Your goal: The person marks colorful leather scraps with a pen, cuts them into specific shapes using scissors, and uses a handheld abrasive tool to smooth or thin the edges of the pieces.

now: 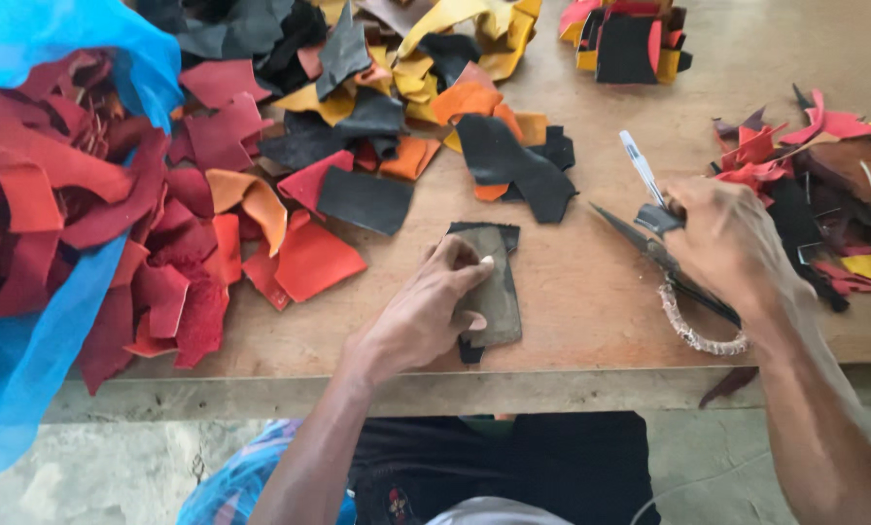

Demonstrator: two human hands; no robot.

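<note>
2 hands | left hand (434, 309) fingers flat on upright template (492, 292) | right hand (732, 243) grips scissors (649, 248), pen (642, 167)

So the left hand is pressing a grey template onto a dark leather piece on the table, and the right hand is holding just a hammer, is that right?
Not quite. The left hand does press the grey template onto the dark leather piece on the table, but the right hand holds scissors and a pen, not a hammer. The head view shows this.
</note>
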